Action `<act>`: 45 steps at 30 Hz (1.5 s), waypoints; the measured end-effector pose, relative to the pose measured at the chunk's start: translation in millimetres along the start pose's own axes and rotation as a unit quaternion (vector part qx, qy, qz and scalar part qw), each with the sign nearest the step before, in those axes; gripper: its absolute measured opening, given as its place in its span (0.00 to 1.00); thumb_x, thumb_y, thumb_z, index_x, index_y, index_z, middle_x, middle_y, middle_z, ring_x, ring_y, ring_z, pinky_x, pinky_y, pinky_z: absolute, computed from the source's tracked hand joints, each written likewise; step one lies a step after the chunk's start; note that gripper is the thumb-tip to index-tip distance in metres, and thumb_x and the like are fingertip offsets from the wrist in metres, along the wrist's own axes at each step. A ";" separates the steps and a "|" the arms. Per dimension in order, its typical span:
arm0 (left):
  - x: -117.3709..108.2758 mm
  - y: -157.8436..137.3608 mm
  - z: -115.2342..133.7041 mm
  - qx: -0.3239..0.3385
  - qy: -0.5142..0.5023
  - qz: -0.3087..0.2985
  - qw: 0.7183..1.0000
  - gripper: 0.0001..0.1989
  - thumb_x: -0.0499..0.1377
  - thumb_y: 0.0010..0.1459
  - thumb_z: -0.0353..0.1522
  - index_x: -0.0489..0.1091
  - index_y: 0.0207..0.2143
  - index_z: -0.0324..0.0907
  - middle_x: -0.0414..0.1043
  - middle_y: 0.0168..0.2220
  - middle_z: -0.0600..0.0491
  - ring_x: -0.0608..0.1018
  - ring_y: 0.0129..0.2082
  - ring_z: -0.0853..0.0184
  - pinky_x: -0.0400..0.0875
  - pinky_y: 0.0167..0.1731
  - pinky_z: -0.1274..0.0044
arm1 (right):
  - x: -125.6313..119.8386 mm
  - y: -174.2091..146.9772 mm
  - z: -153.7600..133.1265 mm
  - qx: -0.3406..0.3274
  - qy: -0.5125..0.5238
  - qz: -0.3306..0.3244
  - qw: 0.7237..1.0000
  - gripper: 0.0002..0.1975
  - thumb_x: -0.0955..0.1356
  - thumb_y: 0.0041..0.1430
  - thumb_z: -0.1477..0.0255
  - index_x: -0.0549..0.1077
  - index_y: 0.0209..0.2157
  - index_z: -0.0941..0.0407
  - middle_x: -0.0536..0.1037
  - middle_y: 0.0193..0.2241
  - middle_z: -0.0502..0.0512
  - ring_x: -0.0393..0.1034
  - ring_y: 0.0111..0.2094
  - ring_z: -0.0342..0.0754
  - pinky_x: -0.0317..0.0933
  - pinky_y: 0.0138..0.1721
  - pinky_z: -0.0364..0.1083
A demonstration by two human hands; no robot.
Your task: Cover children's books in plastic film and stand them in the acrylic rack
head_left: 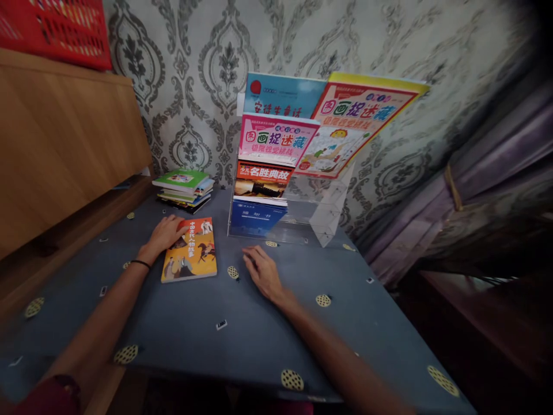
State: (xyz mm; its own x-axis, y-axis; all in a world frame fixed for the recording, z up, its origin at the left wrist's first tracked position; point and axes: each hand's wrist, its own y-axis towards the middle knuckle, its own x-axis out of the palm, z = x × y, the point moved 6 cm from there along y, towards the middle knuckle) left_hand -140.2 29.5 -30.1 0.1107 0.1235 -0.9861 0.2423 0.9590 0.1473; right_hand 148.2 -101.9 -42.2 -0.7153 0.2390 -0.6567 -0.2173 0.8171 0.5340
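An orange and yellow paperback book with Chinese lettering and painted figures lies face up on the table. My left hand is at its upper left corner, thumb on the cover and fingers closed along the edge. To the right of the book, my right hand rests on the tablecloth, holding nothing, its fingers loosely bent and a little apart. A clear tiered display rack stands behind it. In the rack's left column are a blue booklet, a dark orange book, a pink book and a teal book.
A red-bordered picture book leans at the rack's upper right. Several books form a stack at the back left. A wooden cabinet with a red basket on it borders the left side; a purple curtain hangs right.
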 end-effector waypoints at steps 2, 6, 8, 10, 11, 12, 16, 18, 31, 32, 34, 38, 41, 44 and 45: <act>-7.3 -12.1 13.8 0.008 0.031 -0.028 0.999 0.23 0.48 0.67 0.45 0.75 0.47 0.39 0.76 0.47 0.41 0.77 0.49 0.53 0.67 0.50 0.68 | -6.1 0.2 0.0 0.005 -0.011 0.014 1.000 0.15 0.59 0.70 0.69 0.75 0.48 0.54 0.77 0.45 0.59 0.75 0.44 0.51 0.71 0.44 0.48; -10.0 -50.8 58.3 0.047 0.010 -0.118 0.992 0.24 0.48 0.67 0.48 0.75 0.34 0.41 0.79 0.36 0.44 0.80 0.39 0.56 0.67 0.36 0.73 | -19.2 2.6 0.5 0.001 -0.038 0.050 0.998 0.15 0.59 0.70 0.70 0.75 0.47 0.54 0.78 0.44 0.60 0.75 0.46 0.52 0.69 0.49 0.50; -8.9 -71.8 85.2 0.082 -0.061 -0.151 0.983 0.22 0.49 0.66 0.47 0.73 0.35 0.41 0.79 0.35 0.47 0.80 0.36 0.60 0.66 0.33 0.75 | -22.1 3.1 -1.4 -0.007 -0.051 0.048 0.998 0.15 0.58 0.71 0.71 0.75 0.47 0.55 0.78 0.43 0.60 0.75 0.46 0.52 0.69 0.50 0.50; -8.4 -88.7 107.0 0.103 -0.105 -0.168 0.975 0.20 0.49 0.67 0.45 0.72 0.38 0.42 0.79 0.35 0.49 0.80 0.34 0.62 0.66 0.32 0.76 | -21.7 3.2 -4.0 -0.012 -0.070 0.018 0.997 0.15 0.58 0.71 0.71 0.75 0.48 0.55 0.79 0.43 0.60 0.75 0.46 0.51 0.68 0.49 0.49; -8.6 -94.6 114.7 0.104 -0.103 -0.168 0.975 0.19 0.49 0.67 0.45 0.72 0.40 0.42 0.79 0.35 0.49 0.80 0.35 0.62 0.67 0.33 0.76 | -20.7 3.3 -5.1 -0.011 -0.081 -0.006 0.997 0.15 0.58 0.71 0.71 0.75 0.48 0.55 0.79 0.43 0.60 0.75 0.45 0.51 0.68 0.48 0.48; -9.3 -98.7 120.5 0.101 -0.087 -0.162 0.978 0.19 0.48 0.67 0.44 0.71 0.42 0.42 0.79 0.36 0.48 0.80 0.36 0.61 0.68 0.34 0.75 | -19.1 3.5 -6.0 -0.009 -0.092 -0.038 0.995 0.15 0.59 0.72 0.71 0.75 0.49 0.56 0.79 0.43 0.60 0.75 0.44 0.51 0.68 0.46 0.48; -12.7 -102.7 136.8 0.098 -0.015 -0.125 0.987 0.16 0.48 0.69 0.40 0.68 0.49 0.41 0.79 0.42 0.45 0.81 0.40 0.57 0.71 0.38 0.71 | -13.6 1.5 -11.5 -0.005 -0.112 -0.200 0.973 0.14 0.60 0.72 0.70 0.76 0.48 0.56 0.79 0.43 0.58 0.76 0.41 0.50 0.67 0.41 0.47; -11.8 -102.6 143.8 0.112 -0.016 -0.119 0.986 0.14 0.48 0.70 0.37 0.67 0.50 0.40 0.77 0.45 0.45 0.80 0.42 0.56 0.72 0.39 0.70 | -16.3 -3.6 -16.6 0.005 -0.113 -0.251 0.961 0.13 0.62 0.71 0.69 0.75 0.48 0.55 0.78 0.43 0.57 0.75 0.40 0.50 0.66 0.40 0.47; 17.0 -151.3 137.5 0.375 -0.144 -0.171 0.900 0.49 0.59 0.54 0.59 0.43 0.72 0.56 0.38 0.74 0.45 0.48 0.71 0.42 0.48 0.66 0.48 | -35.9 -113.8 -34.8 0.050 -0.151 -0.145 0.977 0.22 0.60 0.70 0.71 0.63 0.64 0.52 0.67 0.62 0.64 0.65 0.60 0.57 0.65 0.58 0.60; 17.6 -150.8 137.3 0.378 -0.140 -0.172 0.899 0.50 0.58 0.54 0.60 0.42 0.72 0.56 0.38 0.74 0.45 0.48 0.71 0.41 0.46 0.66 0.47 | -36.0 -113.8 -31.8 0.053 -0.141 -0.139 0.979 0.22 0.60 0.70 0.71 0.64 0.63 0.51 0.67 0.62 0.63 0.64 0.60 0.57 0.64 0.59 0.59; 18.4 -150.1 139.1 0.387 -0.132 -0.167 0.897 0.51 0.58 0.53 0.61 0.42 0.72 0.56 0.39 0.74 0.45 0.48 0.71 0.42 0.45 0.66 0.47 | -35.3 -110.6 -26.2 0.054 -0.127 -0.136 0.981 0.22 0.59 0.71 0.72 0.65 0.63 0.51 0.67 0.62 0.62 0.62 0.62 0.55 0.63 0.60 0.59; 31.3 -156.1 143.3 0.360 -0.107 -0.122 0.919 0.48 0.57 0.55 0.60 0.43 0.71 0.56 0.44 0.73 0.47 0.51 0.71 0.44 0.51 0.65 0.49 | -32.5 -95.0 -10.0 0.050 -0.125 -0.147 0.980 0.21 0.59 0.71 0.74 0.69 0.61 0.52 0.67 0.62 0.63 0.60 0.64 0.54 0.62 0.61 0.56; 56.5 -160.0 144.6 0.306 -0.073 -0.052 0.948 0.48 0.60 0.54 0.58 0.46 0.71 0.55 0.47 0.72 0.44 0.55 0.69 0.41 0.56 0.62 0.47 | -33.4 -70.6 8.7 0.037 -0.135 -0.163 0.977 0.19 0.61 0.70 0.74 0.71 0.59 0.53 0.69 0.61 0.63 0.62 0.63 0.53 0.62 0.61 0.52; 81.9 -147.1 146.2 0.263 -0.040 0.011 0.964 0.43 0.59 0.56 0.56 0.53 0.69 0.53 0.53 0.69 0.42 0.61 0.66 0.36 0.62 0.58 0.44 | -38.3 -38.5 22.9 0.016 -0.182 -0.186 0.966 0.18 0.62 0.69 0.75 0.72 0.57 0.55 0.74 0.56 0.62 0.67 0.59 0.53 0.62 0.60 0.53; 87.4 -139.7 149.5 0.272 -0.034 0.017 0.961 0.40 0.58 0.58 0.55 0.54 0.68 0.53 0.55 0.68 0.43 0.63 0.65 0.39 0.64 0.58 0.46 | -38.9 -29.2 24.6 0.012 -0.206 -0.195 0.959 0.17 0.63 0.68 0.75 0.73 0.56 0.56 0.76 0.54 0.62 0.68 0.57 0.54 0.62 0.60 0.54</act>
State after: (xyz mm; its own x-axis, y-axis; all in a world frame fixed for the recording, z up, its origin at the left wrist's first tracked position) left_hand -20.3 -131.9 -125.4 0.1867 0.1175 -0.9754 0.7040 0.6765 0.2163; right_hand 198.7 -122.2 -45.4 -0.2585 0.0955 -0.9613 -0.3957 0.8973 0.1956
